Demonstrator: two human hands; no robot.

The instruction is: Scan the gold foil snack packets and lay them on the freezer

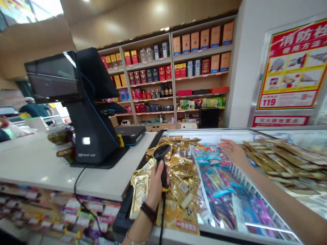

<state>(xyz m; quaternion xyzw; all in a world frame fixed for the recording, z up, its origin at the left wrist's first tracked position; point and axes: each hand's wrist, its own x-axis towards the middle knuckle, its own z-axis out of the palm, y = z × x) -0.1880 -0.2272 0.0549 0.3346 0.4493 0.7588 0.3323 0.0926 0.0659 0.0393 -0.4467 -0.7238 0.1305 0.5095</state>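
My left hand [155, 180], with a dark beaded bracelet on its wrist, is wrapped round the handle of a black barcode scanner [161, 151]. The scanner's head points away from me, and its cable runs down toward the front edge. Beneath it spreads a heap of shiny gold packets [182, 190], overlapping and lying at various angles. To the right, my right hand [233, 152] hovers with fingers stretched out to the left and nothing visible in them. It is close to blue and pink packets [208, 153] in a chest freezer; whether it touches anything, I cannot tell.
More gold packets [283, 163] lie in rows on the right. A white wire divider [258, 194] crosses the freezer. At left, a black checkout terminal [94, 136] stands on a white counter [112, 177], its cable hanging over the edge. Shelves [149, 83] of boxes line the back.
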